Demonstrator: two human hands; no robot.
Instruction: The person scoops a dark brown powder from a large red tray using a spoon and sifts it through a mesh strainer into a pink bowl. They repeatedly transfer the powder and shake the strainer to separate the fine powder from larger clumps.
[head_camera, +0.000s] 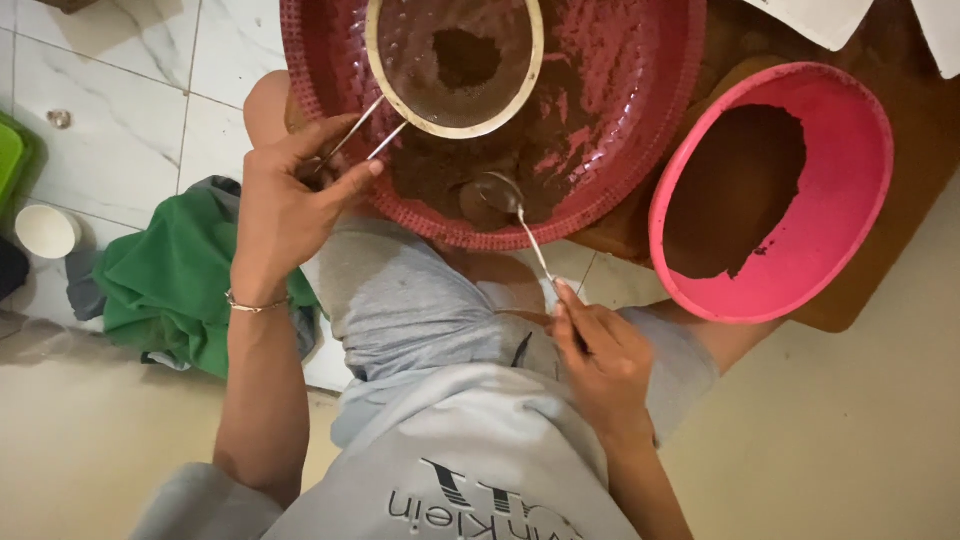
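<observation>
My left hand (290, 195) grips the wire handle of a round metal sieve (455, 65), which is held over a large red tray (640, 120). A small mound of dark brown powder lies in the sieve's mesh. More brown powder covers the tray's floor below it. My right hand (600, 350) holds the handle of a metal spoon (500, 192), whose bowl rests in the powder at the tray's near edge. To the right stands a pink bowl (840, 180) with brown powder heaped in its left half.
A green cloth (165, 280) lies crumpled on the tiled floor at my left. A small white cup (42, 232) stands further left, beside a green container edge (12, 160). White sheets (815, 15) lie beyond the pink bowl on a brown board (920, 110).
</observation>
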